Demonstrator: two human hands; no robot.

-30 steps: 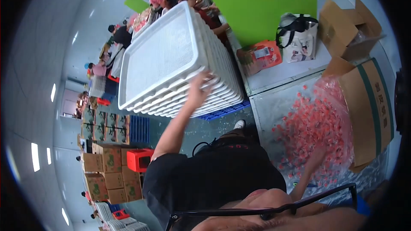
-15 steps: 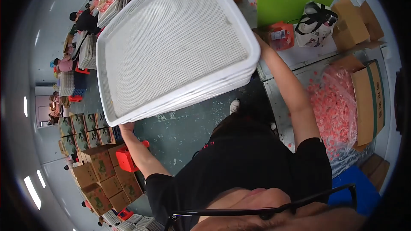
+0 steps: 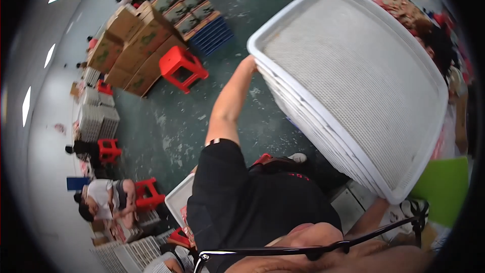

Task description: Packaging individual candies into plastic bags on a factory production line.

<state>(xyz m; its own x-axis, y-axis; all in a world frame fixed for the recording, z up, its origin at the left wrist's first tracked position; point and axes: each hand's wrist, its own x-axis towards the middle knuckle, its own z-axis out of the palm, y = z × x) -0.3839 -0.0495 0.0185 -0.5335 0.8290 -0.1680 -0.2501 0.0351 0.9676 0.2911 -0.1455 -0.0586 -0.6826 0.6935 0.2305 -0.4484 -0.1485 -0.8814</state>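
Note:
A stack of white plastic mesh trays (image 3: 348,71) is carried in front of me, held up between my two hands. Its top tray has a raised rim and a bare perforated bottom. At the stack's left corner, my left hand (image 3: 248,64) grips the side, its fingers mostly hidden by the trays. My right hand (image 3: 380,206) holds the near right corner from below, and its fingers are largely covered too. The stack is tilted in my view, and several tray rims show along its near side.
A red stool (image 3: 183,68) stands left on the green floor (image 3: 166,121), beside stacked cardboard boxes (image 3: 141,45) and a blue pallet (image 3: 212,36). A seated person (image 3: 108,199) is at lower left, near more white trays (image 3: 129,255). A green board (image 3: 444,189) stands at right.
My view has swung left as I turned. The tray stack has shifted to the right side of view, still in both hands. The red stool and boxes now appear higher up.

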